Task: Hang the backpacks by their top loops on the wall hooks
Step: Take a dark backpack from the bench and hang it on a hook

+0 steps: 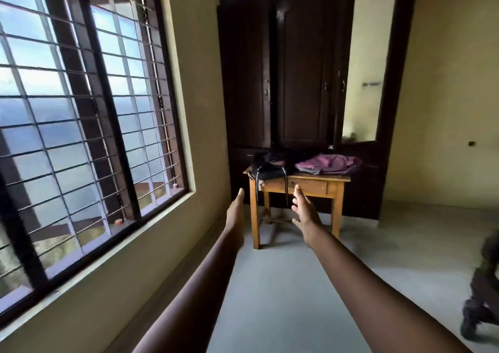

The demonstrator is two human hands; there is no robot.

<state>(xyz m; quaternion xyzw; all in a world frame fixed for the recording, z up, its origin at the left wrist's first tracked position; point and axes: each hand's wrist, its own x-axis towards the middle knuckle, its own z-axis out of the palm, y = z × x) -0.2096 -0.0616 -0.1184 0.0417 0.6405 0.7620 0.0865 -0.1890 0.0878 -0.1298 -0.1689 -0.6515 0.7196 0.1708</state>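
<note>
Right now, in the head view, the person is reaching both arms out toward the small wooden surface (310,184) that is standing in front of the dark wardrobe (297,69). The left hand (235,212) is stretching flat, with its grip wide and holding nothing. The right hand (303,215) is spreading its fingers, so its grip is wide too and holding nothing. Both hands are showing in front of the surface but, I think, are not touching it yet.

Two backpacks are lying on the surface. The black backpack (270,163) is sitting on the left part, with its straps dangling over the front edge. The purple backpack (329,163) is lying flat on the right part, just beside the black one.

I think the first step is in hand: getting to the bags and picking one up. Next, a hand is going to need to find a top loop and lift the bag by it. I cannot tell where the loops are.

I am counting two backpacks, two hands and one surface. No wall hooks are showing anywhere near the surface. A big window (81,123) is sitting on the wall to the left of it.
</note>
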